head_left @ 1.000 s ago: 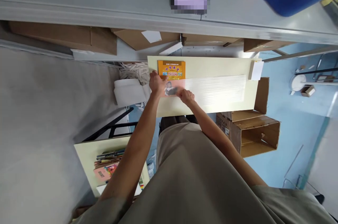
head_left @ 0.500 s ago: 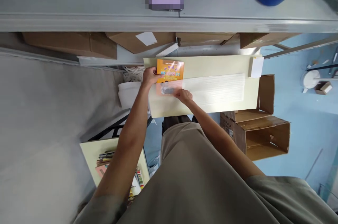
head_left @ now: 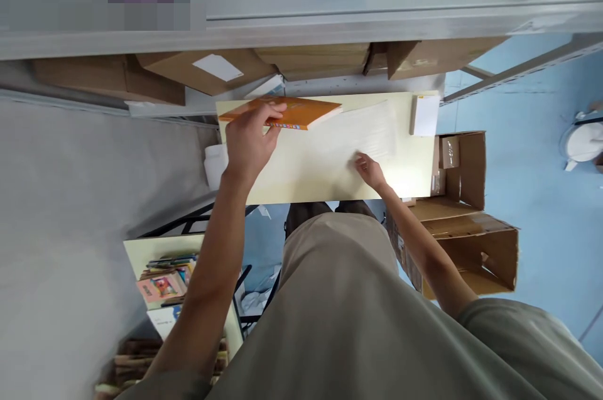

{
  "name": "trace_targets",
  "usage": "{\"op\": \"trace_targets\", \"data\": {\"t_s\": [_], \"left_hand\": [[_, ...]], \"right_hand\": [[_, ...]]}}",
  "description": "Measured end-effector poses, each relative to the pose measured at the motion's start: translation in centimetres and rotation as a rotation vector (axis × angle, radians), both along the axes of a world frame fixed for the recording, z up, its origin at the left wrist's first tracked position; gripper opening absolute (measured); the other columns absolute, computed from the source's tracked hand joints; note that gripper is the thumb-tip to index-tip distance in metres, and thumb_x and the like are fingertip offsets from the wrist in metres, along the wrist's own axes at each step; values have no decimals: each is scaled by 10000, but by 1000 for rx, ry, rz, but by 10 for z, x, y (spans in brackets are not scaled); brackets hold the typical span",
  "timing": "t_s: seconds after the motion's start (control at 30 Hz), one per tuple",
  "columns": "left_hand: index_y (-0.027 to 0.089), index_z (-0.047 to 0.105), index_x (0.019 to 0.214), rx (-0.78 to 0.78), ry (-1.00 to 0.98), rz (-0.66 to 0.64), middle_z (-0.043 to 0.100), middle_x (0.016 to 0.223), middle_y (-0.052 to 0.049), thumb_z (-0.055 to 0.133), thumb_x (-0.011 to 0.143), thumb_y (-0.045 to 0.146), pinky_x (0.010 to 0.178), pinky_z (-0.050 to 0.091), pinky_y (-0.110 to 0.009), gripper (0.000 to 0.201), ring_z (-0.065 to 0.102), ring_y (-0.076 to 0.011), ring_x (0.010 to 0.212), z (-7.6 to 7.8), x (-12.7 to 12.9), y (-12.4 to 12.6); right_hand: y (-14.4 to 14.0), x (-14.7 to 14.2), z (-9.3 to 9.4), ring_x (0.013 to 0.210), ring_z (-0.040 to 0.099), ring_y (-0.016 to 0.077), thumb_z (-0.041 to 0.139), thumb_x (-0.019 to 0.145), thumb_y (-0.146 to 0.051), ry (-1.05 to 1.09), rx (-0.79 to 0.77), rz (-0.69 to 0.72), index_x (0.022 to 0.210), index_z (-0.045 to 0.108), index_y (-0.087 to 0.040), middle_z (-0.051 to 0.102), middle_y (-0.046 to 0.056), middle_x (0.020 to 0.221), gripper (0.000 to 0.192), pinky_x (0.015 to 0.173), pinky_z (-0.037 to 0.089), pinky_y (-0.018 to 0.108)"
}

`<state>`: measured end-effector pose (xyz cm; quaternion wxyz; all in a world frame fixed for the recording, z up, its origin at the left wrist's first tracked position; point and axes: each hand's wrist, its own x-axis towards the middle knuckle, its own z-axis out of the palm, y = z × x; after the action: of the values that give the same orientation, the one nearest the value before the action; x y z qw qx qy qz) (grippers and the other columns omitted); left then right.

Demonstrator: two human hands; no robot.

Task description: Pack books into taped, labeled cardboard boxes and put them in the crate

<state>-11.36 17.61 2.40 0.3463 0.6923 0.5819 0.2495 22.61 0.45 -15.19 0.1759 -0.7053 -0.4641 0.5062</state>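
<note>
Left hand (head_left: 249, 145) pinches orange book (head_left: 308, 112), tilted, over left part of table (head_left: 306, 183). Right hand (head_left: 370, 172) at near edge of clear plastic (head_left: 365, 127), fingers curled; can't tell if gripping it. Plastic lies flat on table. White pad (head_left: 424, 115) at table's right end, beyond plastic.

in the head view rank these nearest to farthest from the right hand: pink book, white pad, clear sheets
1. Clear sheets, right by the right hand
2. White pad, right end of the cream table
3. Pink book, lower left, on another table
</note>
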Motion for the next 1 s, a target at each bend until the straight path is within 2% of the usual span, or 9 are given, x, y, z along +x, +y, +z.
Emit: {"op": "trace_targets", "data": {"t_s": [0.1, 0.17, 0.27, 0.37, 0.43, 0.5, 0.73, 0.87, 1.0], "left_hand": [[254, 695, 1121, 14, -238, 55, 835, 1160, -23, 937, 928, 442, 1131, 643, -436, 363, 805, -285, 1230, 12, 42, -5], [255, 676, 1121, -68, -461, 79, 851, 1139, -41, 999, 858, 537, 1066, 669, -426, 503, 826, -264, 1105, -7, 72, -8], [248, 660, 1092, -364, -732, 137, 861, 1166, -77, 1051, 744, 628, 1036, 677, -467, 646, 839, -288, 1068, -68, 119, -22], [231, 666, 1045, -660, -756, 292, 864, 1097, -98, 1051, 688, 637, 959, 695, -474, 663, 847, -317, 1038, -140, 160, -44], [226, 654, 990, -698, -659, 469, 860, 1059, -93, 1049, 684, 564, 947, 693, -452, 603, 843, -309, 1043, -177, 178, -55], [221, 663, 971, -675, -567, 570, 858, 1056, -86, 1018, 725, 477, 952, 682, -419, 502, 835, -294, 1069, -199, 187, -61], [216, 666, 1026, -673, -469, 589, 846, 1122, -107, 920, 853, 367, 946, 675, -422, 343, 827, -300, 1095, -212, 184, -62], [226, 630, 1041, -641, -464, 593, 832, 1129, -102, 876, 899, 330, 978, 670, -439, 302, 821, -302, 1112, -213, 189, -65], [229, 617, 1042, -638, -435, 601, 825, 1128, -106, 836, 931, 278, 1001, 669, -442, 250, 819, -303, 1116, -212, 192, -64]], "right_hand": [[-11, 16, -11, 961, 828, 295, 769, 990, -608, 219, -41, -164, 1494, 721, -193, 870, 136, 1116, 654, 981, 693, 493], [-13, 22, -15, 991, 832, 308, 798, 913, -769, 368, -53, -317, 1422, 751, -219, 871, 138, 1118, 751, 986, 695, 524], [-12, 37, -18, 1181, 823, 296, 719, 897, -898, 511, -20, -519, 1374, 757, -258, 856, 133, 1299, 799, 1060, 675, 496], [-8, 54, -21, 1252, 809, 297, 569, 931, -968, 532, -10, -593, 1272, 779, -249, 853, 128, 1324, 823, 1069, 667, 468], [-6, 62, -24, 1237, 806, 309, 560, 926, -969, 487, 4, -575, 1196, 788, -236, 862, 128, 1278, 814, 1049, 668, 461], [-3, 65, -28, 1217, 797, 309, 623, 904, -933, 417, 49, -535, 1138, 788, -232, 864, 119, 1245, 757, 1038, 665, 448], [2, 72, -26, 1052, 800, 303, 600, 1052, -628, 20, 99, -379, 1125, 761, -231, 856, 139, 1130, 434, 999, 633, 454], [4, 85, -21, 1070, 762, 322, 598, 1083, -488, -378, 128, -433, 1248, 714, -207, 797, 193, 1260, 346, 976, 611, 477], [9, 91, -23, 1059, 714, 322, 688, 1039, -437, -476, 68, -405, 1011, 664, -227, 765, 193, 1177, 213, 980, 589, 472]]}}
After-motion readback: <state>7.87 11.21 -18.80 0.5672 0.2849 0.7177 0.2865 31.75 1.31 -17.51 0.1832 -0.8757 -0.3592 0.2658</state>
